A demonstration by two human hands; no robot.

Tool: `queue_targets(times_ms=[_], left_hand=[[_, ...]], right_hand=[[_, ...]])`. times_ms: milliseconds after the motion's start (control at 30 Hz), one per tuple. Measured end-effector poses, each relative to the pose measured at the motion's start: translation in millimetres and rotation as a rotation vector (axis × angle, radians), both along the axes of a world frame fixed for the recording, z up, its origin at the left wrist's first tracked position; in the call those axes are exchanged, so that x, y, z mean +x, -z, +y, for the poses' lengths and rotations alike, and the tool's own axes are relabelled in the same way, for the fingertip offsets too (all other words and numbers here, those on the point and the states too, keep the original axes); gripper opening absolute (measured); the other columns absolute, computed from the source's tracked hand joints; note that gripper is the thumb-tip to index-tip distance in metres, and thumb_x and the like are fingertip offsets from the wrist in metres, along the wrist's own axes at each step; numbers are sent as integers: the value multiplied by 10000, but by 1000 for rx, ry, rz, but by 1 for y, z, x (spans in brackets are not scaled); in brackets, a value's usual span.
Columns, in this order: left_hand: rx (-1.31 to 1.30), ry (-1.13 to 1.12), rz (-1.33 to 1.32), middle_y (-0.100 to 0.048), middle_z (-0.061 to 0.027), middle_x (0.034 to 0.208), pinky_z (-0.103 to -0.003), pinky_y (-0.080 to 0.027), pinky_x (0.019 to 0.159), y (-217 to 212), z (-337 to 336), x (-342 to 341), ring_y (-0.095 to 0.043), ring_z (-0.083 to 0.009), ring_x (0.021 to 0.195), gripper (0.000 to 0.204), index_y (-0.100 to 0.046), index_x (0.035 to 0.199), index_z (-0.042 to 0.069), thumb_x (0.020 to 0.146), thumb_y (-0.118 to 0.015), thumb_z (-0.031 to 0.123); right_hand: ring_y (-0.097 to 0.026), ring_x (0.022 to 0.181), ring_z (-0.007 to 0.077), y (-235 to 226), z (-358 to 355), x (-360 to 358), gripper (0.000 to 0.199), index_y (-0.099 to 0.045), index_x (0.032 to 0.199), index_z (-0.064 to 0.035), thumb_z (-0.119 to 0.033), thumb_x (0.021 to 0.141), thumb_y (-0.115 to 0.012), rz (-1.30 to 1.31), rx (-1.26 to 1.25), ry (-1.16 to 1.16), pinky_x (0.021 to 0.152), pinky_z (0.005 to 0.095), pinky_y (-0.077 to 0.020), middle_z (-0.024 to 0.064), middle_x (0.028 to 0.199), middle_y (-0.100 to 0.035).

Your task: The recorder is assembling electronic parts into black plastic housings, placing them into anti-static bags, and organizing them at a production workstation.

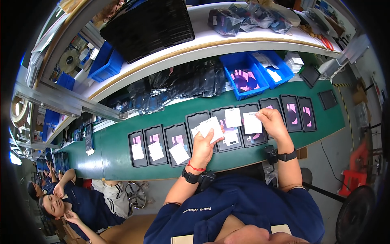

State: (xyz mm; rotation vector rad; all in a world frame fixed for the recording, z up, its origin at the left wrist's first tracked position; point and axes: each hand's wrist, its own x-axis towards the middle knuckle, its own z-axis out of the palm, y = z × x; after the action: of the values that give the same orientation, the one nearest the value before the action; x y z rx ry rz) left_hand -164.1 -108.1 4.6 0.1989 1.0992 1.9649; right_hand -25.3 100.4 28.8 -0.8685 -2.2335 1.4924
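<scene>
My left hand is closed on a fanned stack of white cards, held over the middle of a row of shallow black trays. My right hand pinches one white card by its upper right corner, above a tray just right of the middle. Between the hands, another white card lies over a tray's upper part. In the trays at the left end, pink pieces show beside white cards. Trays at the right end hold pink and dark pieces.
The trays stand on a green table. Behind them are blue bins, one with pink and dark pieces, and many dark bagged packets. A shelf runs above. Another person sits at lower left. A black fan stands at right.
</scene>
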Motion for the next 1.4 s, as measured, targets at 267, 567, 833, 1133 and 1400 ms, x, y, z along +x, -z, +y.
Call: queue_targets(times_ms=[267, 567, 833, 1133, 1400], left_hand=[[-128, 105, 108, -642, -94, 961, -288, -551, 677, -9, 43, 36, -633, -176, 851, 196, -585, 1041, 3, 850, -592, 44], [73, 324, -47, -596, -115, 1079, -326, -556, 740, -9, 77, 56, -619, -210, 915, 284, -498, 1163, -12, 906, -518, 108], [-133, 251, 84, -621, -108, 1025, -329, -566, 692, -1, 99, 64, -632, -205, 867, 216, -530, 1094, 12, 887, -538, 70], [-96, 277, 92, -638, -83, 974, -274, -552, 631, -11, 123, 90, -629, -160, 844, 222, -589, 1043, 18, 825, -625, 40], [-42, 296, 155, -643, -84, 931, -230, -516, 600, -9, 140, 98, -612, -130, 758, 183, -602, 1003, -18, 822, -617, 5]], right_hand=[[-520, 567, 61, 3, -32, 3, 199, -622, 809, -15, -104, 692, -756, 132, 185, 119, 487, 235, -410, 18, 678, -575], [-466, 571, 5, -3, -12, 31, 121, -576, 704, -9, -26, 798, -651, 397, -368, 124, 495, 167, -344, -37, 633, -553], [-609, 726, 237, 10, 48, 70, 244, -618, 862, 21, -133, 708, -728, -100, 559, 363, 660, 317, -486, 123, 778, -614], [-510, 666, 39, 13, 20, 64, 68, -617, 752, 10, -22, 808, -639, 456, -363, 154, 572, 197, -405, 0, 732, -617], [-597, 712, 81, 10, 37, 91, 91, -602, 866, 13, 44, 785, -630, 538, -458, 198, 656, 206, -473, 60, 810, -649]])
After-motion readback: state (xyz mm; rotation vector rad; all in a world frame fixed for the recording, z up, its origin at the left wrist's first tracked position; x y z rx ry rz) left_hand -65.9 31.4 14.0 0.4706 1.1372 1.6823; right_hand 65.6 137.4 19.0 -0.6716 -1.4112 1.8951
